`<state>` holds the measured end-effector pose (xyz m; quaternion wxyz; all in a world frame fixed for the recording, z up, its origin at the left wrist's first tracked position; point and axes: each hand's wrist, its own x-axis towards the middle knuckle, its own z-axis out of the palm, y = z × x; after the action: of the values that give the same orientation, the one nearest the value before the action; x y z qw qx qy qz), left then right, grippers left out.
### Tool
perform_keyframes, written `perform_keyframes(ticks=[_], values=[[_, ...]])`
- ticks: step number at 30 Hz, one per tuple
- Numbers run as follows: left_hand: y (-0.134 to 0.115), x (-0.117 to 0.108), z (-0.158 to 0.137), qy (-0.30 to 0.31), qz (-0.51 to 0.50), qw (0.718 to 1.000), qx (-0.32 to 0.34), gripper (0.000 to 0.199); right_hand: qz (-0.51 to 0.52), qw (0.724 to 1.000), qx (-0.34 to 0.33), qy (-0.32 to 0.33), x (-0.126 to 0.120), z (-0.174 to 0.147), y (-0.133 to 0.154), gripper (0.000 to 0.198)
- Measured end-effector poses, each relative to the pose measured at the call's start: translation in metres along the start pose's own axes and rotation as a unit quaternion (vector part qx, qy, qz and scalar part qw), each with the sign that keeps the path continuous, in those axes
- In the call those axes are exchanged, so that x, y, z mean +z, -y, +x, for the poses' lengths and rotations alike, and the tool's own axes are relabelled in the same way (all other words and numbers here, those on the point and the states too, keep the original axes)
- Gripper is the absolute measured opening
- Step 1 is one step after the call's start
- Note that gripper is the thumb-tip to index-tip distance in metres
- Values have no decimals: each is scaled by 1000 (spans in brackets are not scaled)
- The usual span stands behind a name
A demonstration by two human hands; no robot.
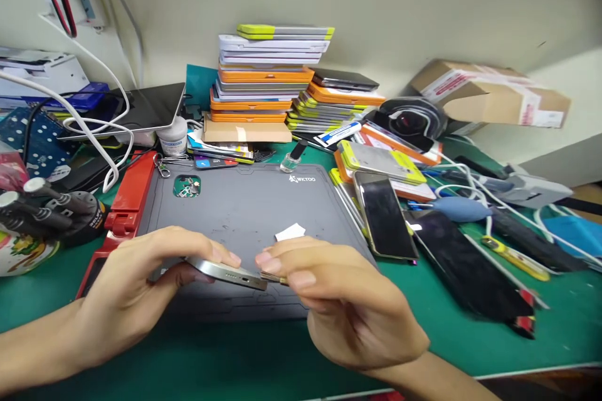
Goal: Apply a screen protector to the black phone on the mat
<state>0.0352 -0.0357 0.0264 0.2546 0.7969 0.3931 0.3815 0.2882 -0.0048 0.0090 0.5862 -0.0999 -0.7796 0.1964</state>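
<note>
My left hand (134,282) is closed around a silver-edged phone (231,275), held tilted above the dark grey mat (230,200). The phone's bottom edge, with its charging port and speaker holes, faces me. Pinched in the fingertips of my right hand (352,301) is a thin brown, bristly-looking piece (273,277), right by the phone's right corner. Most of it is hidden by my fingers, and I cannot tell whether it touches the phone. A small white scrap (290,232) lies on the mat behind my right hand.
A clear bottle with a black cap (291,160) stands at the mat's back edge. Stacked flat boxes (263,75) rise behind it. Phones (385,216), a blue air blower (461,208) and a yellow cutter (515,258) lie right. A red tool (129,200) borders the left.
</note>
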Motion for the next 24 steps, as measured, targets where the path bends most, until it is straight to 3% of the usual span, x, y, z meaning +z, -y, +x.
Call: perform_keyframes(ticks=[5,8,14,19,24], values=[[4,-1,-1,-12,-31,998,-57,60,-6,999,18,51,-3,-1,-3,13],[3,0,-2,-11,-34,997,-73,62,-6,997,23,68,-4,-2,-2,11],[2,0,-1,1,-22,999,-35,35,-22,997,20,78,-7,0,5,10],[5,-1,1,7,-24,999,-20,67,-37,995,32,84,-10,4,7,11],[3,-1,4,0,-47,996,-74,40,-33,997,9,65,-9,5,7,10]])
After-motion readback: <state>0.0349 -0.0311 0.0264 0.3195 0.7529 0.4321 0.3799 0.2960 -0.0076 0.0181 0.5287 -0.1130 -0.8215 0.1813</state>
